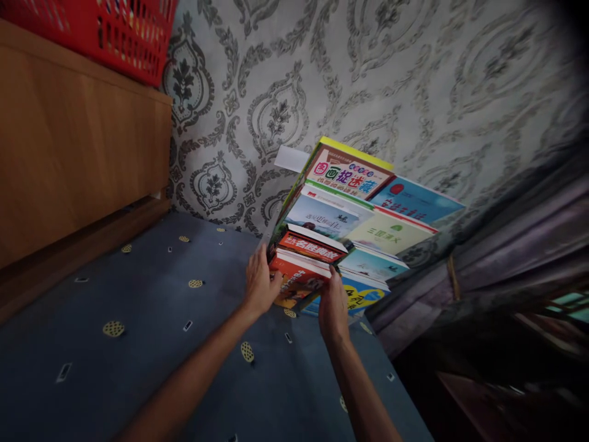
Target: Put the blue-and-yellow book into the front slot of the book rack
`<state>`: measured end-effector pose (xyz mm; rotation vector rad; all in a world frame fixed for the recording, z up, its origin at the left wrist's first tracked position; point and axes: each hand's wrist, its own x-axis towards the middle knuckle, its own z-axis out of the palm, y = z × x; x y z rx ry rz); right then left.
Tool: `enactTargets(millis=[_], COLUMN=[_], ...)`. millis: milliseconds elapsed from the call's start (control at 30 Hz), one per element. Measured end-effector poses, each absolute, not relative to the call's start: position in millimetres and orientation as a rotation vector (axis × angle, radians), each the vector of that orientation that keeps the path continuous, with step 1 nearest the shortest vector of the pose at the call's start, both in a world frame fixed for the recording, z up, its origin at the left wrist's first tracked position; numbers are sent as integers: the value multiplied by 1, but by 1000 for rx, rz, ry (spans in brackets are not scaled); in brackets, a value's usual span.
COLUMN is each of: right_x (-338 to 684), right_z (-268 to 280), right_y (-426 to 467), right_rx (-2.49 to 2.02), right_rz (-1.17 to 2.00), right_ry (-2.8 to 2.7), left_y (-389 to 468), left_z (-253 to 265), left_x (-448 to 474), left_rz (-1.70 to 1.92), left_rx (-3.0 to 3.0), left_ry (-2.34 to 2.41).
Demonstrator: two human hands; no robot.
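A tiered stand of books leans by the wall, with covers facing me in two columns. My left hand point(261, 285) is at the left edge of the front red book point(299, 276), its thumb on the cover and its fingers along the side. At the book's right edge, my right hand point(334, 307) grips with the fingertips near the top corner. Just behind stands another red book point(310, 247). To the right of my right hand is a blue and yellow book point(365, 299). Higher up are a pale blue book point(322, 215) and a brown book with colourful lettering point(345, 172).
A dark blue patterned cloth point(151, 344) covers the surface below. On the left stands a wooden cabinet point(83, 153) with a red plastic basket point(133, 43) on top. Patterned wallpaper point(276, 80) is behind, and a gathered curtain point(427, 294) hangs at right.
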<state>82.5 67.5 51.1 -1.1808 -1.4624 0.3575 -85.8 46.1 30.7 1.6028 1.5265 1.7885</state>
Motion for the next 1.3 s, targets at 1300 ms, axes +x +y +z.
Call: enactTargets(millis=[1300], right_x=[64], right_z=[57], right_y=[85], right_rx=[-905], right_rz=[911], right_ry=[-1083], left_y=[47], left_z=[43], left_x=[-97], left_rz=[1723], left_rx=[1687], left_ry=[1456])
